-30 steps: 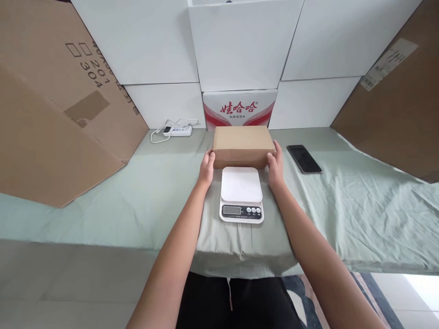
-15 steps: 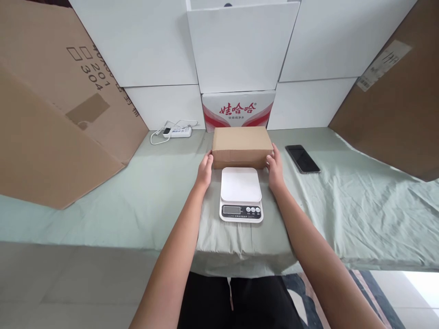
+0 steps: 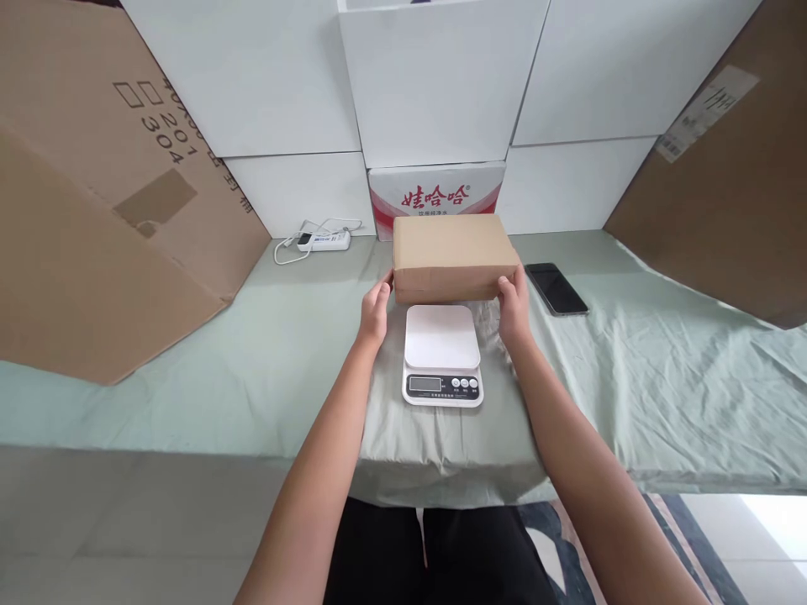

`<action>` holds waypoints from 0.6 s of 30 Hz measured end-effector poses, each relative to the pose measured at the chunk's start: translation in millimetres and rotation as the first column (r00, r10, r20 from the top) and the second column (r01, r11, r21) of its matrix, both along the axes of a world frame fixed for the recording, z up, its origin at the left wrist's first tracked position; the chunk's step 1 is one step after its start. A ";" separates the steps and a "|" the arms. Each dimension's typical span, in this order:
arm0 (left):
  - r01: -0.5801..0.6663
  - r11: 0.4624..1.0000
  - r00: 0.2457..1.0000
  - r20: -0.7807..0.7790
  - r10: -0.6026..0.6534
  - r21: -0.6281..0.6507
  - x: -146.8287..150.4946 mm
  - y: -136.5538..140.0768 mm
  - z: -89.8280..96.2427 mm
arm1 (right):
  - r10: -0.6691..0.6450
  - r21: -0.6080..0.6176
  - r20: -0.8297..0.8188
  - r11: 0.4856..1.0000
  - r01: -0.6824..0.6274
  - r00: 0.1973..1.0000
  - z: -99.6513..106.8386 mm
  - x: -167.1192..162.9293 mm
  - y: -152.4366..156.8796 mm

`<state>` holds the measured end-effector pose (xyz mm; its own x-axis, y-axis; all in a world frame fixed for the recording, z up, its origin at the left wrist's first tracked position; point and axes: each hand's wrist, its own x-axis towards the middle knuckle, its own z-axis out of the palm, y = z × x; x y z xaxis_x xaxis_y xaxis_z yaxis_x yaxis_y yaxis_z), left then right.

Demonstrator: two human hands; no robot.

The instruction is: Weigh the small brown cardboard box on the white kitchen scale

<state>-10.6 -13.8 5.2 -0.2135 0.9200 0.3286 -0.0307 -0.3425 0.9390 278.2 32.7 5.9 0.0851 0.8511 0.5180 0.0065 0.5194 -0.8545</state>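
Note:
Between my two hands is a closed brown cardboard box [image 3: 454, 244], gripped at its two short ends. My left hand [image 3: 377, 313] presses on its left end, and my right hand [image 3: 514, 304] holds the right front corner with the thumb on the front face. The box appears raised off the cloth, its right side a little higher. Just in front of it lies a white kitchen scale [image 3: 442, 353] with a bare platform and a blank-looking display. What the fingers do behind the box ends is hidden.
A black phone [image 3: 557, 289] lies right of the box. A white power strip [image 3: 324, 241] with a looped cable lies back left. Large cardboard panels [image 3: 126, 210] flank the table, and a printed white carton [image 3: 382, 197] stands behind, under white boxes. Green cloth [image 3: 252, 378] covers the table.
The cardboard box has come up off the table, shifting slightly right, its right end rising more. My right hand has moved up and right with it. The scale stays put.

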 end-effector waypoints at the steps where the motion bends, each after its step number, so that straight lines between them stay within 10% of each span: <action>1: 0.004 1.000 1.000 0.013 -0.004 0.017 1.1 -1.9 1.6 | -0.028 0.007 -0.004 1.000 0.029 1.000 5.4 0.9 -4.7; 7: -0.001 0.999 0.996 0.091 -0.004 0.054 6.2 -39.5 10.5 | -0.092 0.075 0.070 0.993 0.087 0.993 25.3 7.5 -58.5; 18: 0.002 0.999 0.988 0.153 0.003 -0.036 8.6 -122.2 0.0 | -0.093 0.070 0.078 0.994 0.087 0.993 -11.2 25.3 -126.4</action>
<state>-1.9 -136.0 5.2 -0.2591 0.9306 0.2587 -0.1749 -0.3086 0.9350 303.5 -93.8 -5.4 0.1153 0.8054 0.5813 0.1238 0.5690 -0.8130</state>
